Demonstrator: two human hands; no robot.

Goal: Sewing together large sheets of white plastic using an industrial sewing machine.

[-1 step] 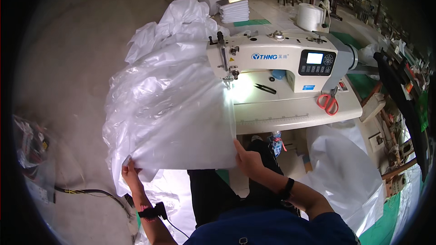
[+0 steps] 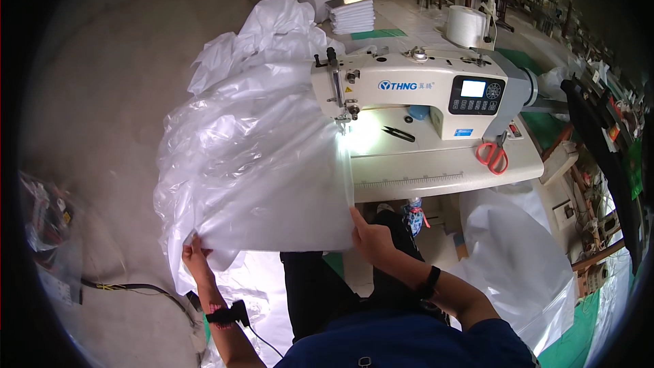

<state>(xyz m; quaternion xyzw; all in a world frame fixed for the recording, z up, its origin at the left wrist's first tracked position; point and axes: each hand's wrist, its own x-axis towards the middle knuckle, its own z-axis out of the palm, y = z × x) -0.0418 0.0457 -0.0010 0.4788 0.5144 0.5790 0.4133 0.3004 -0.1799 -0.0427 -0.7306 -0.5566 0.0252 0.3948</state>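
A large white translucent plastic sheet is stretched toward me from under the needle of a white sewing machine. Its right edge runs from the lit needle area down to my right hand, which pinches that edge just in front of the machine table. Farther left, my left hand is closed on the sheet's near left corner. Between the hands the near edge hangs fairly straight above my legs. The rest of the sheet lies bunched in shiny folds to the left of the machine.
Black thread snips and red-handled scissors lie on the machine table. Behind stand a thread cone and a stack of folded white sheets. More white sheeting hangs at the right. A black cable crosses the floor at left.
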